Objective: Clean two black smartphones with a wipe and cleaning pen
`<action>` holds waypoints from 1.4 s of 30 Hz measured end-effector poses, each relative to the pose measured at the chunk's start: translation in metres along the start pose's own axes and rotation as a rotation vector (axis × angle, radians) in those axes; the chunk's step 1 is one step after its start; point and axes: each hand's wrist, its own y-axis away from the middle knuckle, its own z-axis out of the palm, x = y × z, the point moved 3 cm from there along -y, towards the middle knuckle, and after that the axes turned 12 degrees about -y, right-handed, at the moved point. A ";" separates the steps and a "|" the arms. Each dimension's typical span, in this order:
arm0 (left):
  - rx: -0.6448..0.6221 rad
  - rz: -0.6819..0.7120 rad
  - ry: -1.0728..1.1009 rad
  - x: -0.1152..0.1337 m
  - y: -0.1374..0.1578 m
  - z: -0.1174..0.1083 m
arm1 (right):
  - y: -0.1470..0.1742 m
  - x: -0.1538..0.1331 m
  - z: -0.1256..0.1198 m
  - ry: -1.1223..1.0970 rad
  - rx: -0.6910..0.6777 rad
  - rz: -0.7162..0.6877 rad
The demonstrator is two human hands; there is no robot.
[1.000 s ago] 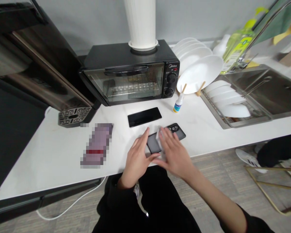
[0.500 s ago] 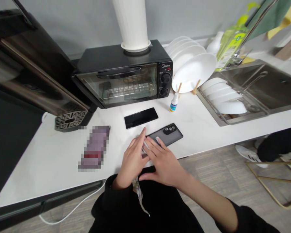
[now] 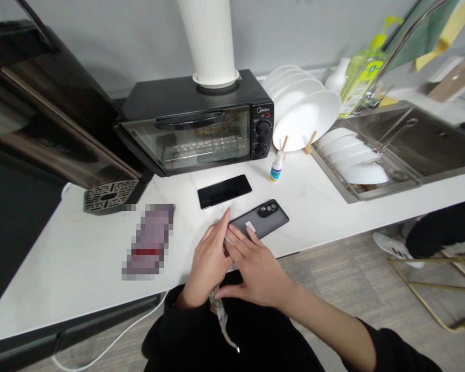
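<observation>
1. The toaster oven (image 3: 196, 121) stands at the back of the worktop (image 3: 81, 268), with a white vessel (image 3: 210, 41) on top.
2. The grey-backed phone (image 3: 273, 222) lies in front of the toaster oven, towards the person, its camera lenses facing up and a small pale patch on its back.
3. The left hand (image 3: 209, 261) is in front of the toaster oven, at the phone's near end, fingers straight and together; whether it grips the edge, I cannot tell.
4. The right hand (image 3: 258, 266), also in front of the toaster oven, lies flat and unclenched over that same end, thumb spread away from the fingers.
5. Close before the toaster oven lies a black slab (image 3: 225, 191), glossy face up.
6. A small spray bottle (image 3: 276, 168) stands just before the toaster oven's right end.
7. White plates (image 3: 308, 121) stand on edge right of the toaster oven.
</observation>
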 end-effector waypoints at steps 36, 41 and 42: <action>0.053 -0.107 -0.543 -0.044 -0.080 -0.052 | 0.019 0.096 -0.074 0.017 0.093 0.073; 0.171 -0.191 -0.016 -0.026 -0.049 -0.068 | 0.022 0.097 -0.075 0.001 0.171 0.160; 0.145 -0.199 0.127 -0.022 -0.042 -0.065 | 0.023 0.098 -0.076 -0.006 0.200 0.185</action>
